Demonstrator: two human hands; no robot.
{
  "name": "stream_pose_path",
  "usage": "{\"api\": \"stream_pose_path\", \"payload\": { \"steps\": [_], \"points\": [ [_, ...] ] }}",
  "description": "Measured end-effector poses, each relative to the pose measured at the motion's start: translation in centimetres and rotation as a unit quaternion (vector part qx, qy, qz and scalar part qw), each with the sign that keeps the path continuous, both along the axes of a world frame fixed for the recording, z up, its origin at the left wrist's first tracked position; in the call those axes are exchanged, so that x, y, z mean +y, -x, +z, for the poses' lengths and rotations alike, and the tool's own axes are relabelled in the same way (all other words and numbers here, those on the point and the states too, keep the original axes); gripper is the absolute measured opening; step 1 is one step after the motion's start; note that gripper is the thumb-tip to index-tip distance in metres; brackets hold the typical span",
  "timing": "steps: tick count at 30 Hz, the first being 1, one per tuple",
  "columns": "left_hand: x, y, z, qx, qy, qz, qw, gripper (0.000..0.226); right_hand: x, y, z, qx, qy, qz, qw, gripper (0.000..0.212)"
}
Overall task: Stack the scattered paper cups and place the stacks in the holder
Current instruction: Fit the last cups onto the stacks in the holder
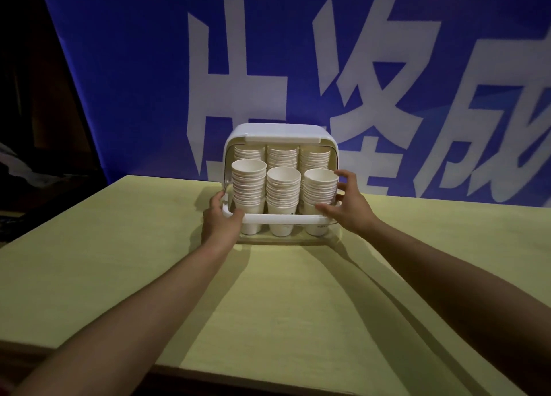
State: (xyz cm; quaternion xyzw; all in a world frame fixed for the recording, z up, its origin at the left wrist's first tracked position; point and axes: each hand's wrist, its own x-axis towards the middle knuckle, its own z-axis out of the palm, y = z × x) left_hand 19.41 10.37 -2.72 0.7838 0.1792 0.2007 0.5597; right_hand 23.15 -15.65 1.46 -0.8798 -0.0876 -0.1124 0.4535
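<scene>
Blue banner (134, 67) behind yellow table (119, 246); left hand (220, 219) grips holder (280, 131), right hand (348, 207) cups right stack (319, 187).

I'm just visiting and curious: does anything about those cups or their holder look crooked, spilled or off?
Nothing stands out. Six cup stacks stand upright in the holder, three in front, three behind. The front ones differ slightly in height. The left hand grips the holder's front rail; the right hand cups the right front stack.
</scene>
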Motion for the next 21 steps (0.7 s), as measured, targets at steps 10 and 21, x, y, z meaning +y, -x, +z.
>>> {"api": "stream_pose_path", "payload": {
  "steps": [10,21],
  "points": [
    [-0.8,-0.7,2.7,-0.06,-0.131,0.029,0.989,0.08,0.9,0.7,3.4,-0.19,0.114,-0.045,0.974,0.051],
    [-0.8,-2.5,4.2,-0.032,-0.166,0.001,0.986,0.093,11.2,-1.0,8.1,-0.247,0.361,0.127,0.89,0.03]
  ]
}}
